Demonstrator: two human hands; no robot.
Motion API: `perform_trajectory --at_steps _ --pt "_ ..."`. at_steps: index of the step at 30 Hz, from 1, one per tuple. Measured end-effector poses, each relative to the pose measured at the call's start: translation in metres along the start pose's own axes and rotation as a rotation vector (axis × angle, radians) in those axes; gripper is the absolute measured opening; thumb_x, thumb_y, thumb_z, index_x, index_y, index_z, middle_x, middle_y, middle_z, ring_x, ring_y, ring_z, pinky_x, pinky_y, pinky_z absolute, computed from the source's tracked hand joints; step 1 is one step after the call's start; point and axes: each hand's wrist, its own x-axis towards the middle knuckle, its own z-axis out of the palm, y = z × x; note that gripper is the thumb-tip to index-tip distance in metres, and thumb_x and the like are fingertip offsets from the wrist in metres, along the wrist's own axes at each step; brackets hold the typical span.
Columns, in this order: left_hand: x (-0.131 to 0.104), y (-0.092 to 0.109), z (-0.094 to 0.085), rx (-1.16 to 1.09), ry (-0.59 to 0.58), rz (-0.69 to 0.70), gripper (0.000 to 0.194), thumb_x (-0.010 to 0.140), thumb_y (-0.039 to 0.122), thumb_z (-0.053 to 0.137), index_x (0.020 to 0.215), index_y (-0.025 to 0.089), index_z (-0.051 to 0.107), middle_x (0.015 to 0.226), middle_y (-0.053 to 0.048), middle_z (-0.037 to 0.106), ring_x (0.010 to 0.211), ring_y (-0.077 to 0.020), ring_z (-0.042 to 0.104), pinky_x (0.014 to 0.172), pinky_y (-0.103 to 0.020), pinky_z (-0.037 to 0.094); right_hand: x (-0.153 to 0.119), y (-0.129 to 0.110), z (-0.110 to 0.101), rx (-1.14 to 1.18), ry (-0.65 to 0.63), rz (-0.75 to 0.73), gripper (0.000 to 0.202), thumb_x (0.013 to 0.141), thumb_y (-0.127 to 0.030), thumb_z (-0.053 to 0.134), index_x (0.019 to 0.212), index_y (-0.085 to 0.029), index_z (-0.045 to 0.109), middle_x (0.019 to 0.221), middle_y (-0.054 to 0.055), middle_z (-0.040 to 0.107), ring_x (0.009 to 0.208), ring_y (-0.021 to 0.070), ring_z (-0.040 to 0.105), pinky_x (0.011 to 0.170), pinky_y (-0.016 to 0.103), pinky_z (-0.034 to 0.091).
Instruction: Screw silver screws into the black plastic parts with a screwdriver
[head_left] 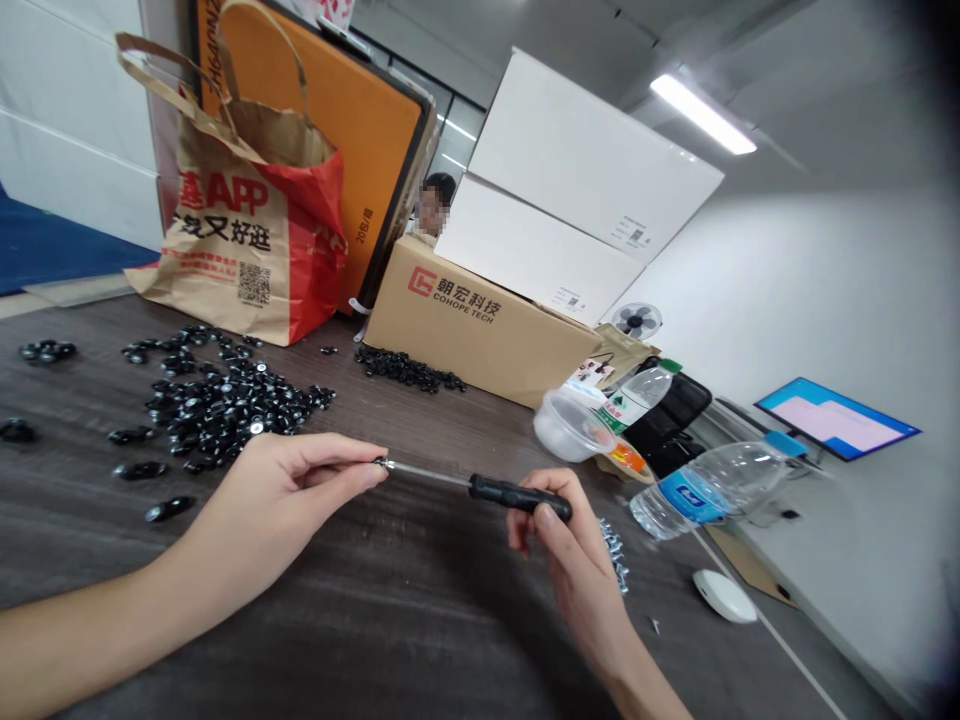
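A screwdriver (517, 496) with a black handle and a thin metal shaft lies across the fingers of my right hand (574, 545), which is closed around the handle. Its tip meets a small dark part (381, 462) pinched between the thumb and fingertips of my left hand (300, 480); most of that part is hidden. Left of my hands spreads a pile of small black parts with shiny metal ends (217, 405). Partly behind my right hand lies a cluster of silver screws (613, 555), and one loose screw (655, 626) is nearer the table's edge.
Farther back, small black pieces (409, 370) lie before a cardboard box (480, 325) with white boxes (577, 170) on top. A paper bag (247, 220) stands back left. Rightward are a plastic tub (570, 428), water bottles (709, 487) and a white mouse (724, 596). Someone sits behind the boxes.
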Motion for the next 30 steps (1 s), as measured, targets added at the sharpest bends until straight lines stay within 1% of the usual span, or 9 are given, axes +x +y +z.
perform_trajectory --at_steps 4,8,10,14,16,19,24,28,30 --pt "0.0003 -0.0004 -0.0003 0.000 0.000 0.003 0.011 0.078 0.035 0.077 0.086 0.032 0.083 0.087 0.004 0.084 0.079 -0.0204 0.077 0.072 -0.023 0.062 0.0019 0.0007 0.0015 -0.027 0.020 0.007 0.044 0.097 -0.055 0.052 0.069 -0.021 0.049 0.049 -0.008 0.035 0.044 0.0108 0.037 0.047 0.025 0.027" --pt "0.0020 0.0005 -0.0013 -0.012 0.009 -0.001 0.010 0.078 0.035 0.077 0.086 0.032 0.083 0.085 0.004 0.083 0.078 -0.0189 0.077 0.071 -0.021 0.060 0.0006 -0.0003 0.0037 0.090 -0.055 0.035 0.032 0.094 -0.055 0.056 0.089 -0.023 0.054 0.064 -0.004 0.053 0.055 0.0142 0.049 0.052 0.026 0.036" --pt "0.0023 0.0007 -0.0015 -0.005 0.008 0.000 0.011 0.079 0.035 0.076 0.087 0.032 0.083 0.086 0.004 0.083 0.078 -0.0190 0.077 0.071 -0.021 0.060 -0.0001 -0.0007 0.0038 0.109 -0.048 0.028 0.029 0.093 -0.052 0.060 0.096 -0.024 0.054 0.066 -0.005 0.053 0.056 0.0140 0.050 0.053 0.025 0.037" --pt "0.0009 0.0010 -0.0005 -0.006 -0.002 0.009 0.011 0.078 0.036 0.076 0.085 0.030 0.083 0.086 0.003 0.084 0.078 -0.0205 0.077 0.071 -0.023 0.061 0.0012 -0.0009 0.0025 0.035 -0.015 0.032 0.041 0.096 -0.056 0.053 0.074 -0.022 0.049 0.049 -0.009 0.036 0.041 0.0103 0.038 0.044 0.024 0.027" --pt "-0.0001 0.0010 -0.0001 -0.012 -0.005 0.005 0.011 0.078 0.036 0.076 0.085 0.029 0.083 0.085 0.002 0.084 0.077 -0.0210 0.077 0.071 -0.024 0.061 0.0018 -0.0014 0.0019 0.046 -0.032 0.029 0.040 0.095 -0.058 0.054 0.076 -0.022 0.050 0.052 -0.007 0.043 0.045 0.0119 0.043 0.046 0.024 0.031" --pt "-0.0011 0.0003 -0.0001 -0.013 -0.006 0.003 0.012 0.078 0.036 0.076 0.085 0.029 0.083 0.085 0.002 0.083 0.077 -0.0205 0.077 0.070 -0.023 0.061 0.0017 -0.0016 0.0010 0.082 -0.046 0.018 0.031 0.092 -0.054 0.061 0.093 -0.024 0.054 0.063 -0.004 0.055 0.056 0.0142 0.051 0.053 0.025 0.038" --pt "-0.0001 -0.0002 0.0000 -0.015 -0.007 0.002 0.011 0.078 0.036 0.076 0.085 0.030 0.082 0.085 0.003 0.083 0.076 -0.0193 0.077 0.068 -0.021 0.060 0.0023 0.0031 0.0002 0.033 -0.035 0.078 0.047 0.097 -0.056 0.051 0.066 -0.022 0.044 0.044 -0.009 0.036 0.036 0.0089 0.040 0.041 0.022 0.025" --pt "0.0007 0.0005 -0.0003 -0.030 -0.013 -0.021 0.011 0.078 0.037 0.076 0.084 0.030 0.082 0.084 0.003 0.083 0.076 -0.0191 0.077 0.069 -0.021 0.060 0.0028 0.0035 0.0016 0.108 -0.045 0.069 0.033 0.092 -0.055 0.060 0.088 -0.023 0.052 0.066 -0.004 0.057 0.050 0.0119 0.051 0.044 0.022 0.035" --pt "0.0002 0.0003 -0.0006 -0.029 -0.015 -0.023 0.012 0.078 0.037 0.076 0.085 0.030 0.082 0.085 0.003 0.083 0.077 -0.0191 0.076 0.070 -0.021 0.059 0.0032 0.0029 0.0015 0.098 -0.031 0.038 0.031 0.092 -0.052 0.061 0.087 -0.023 0.052 0.062 -0.006 0.053 0.048 0.0104 0.046 0.045 0.021 0.034"
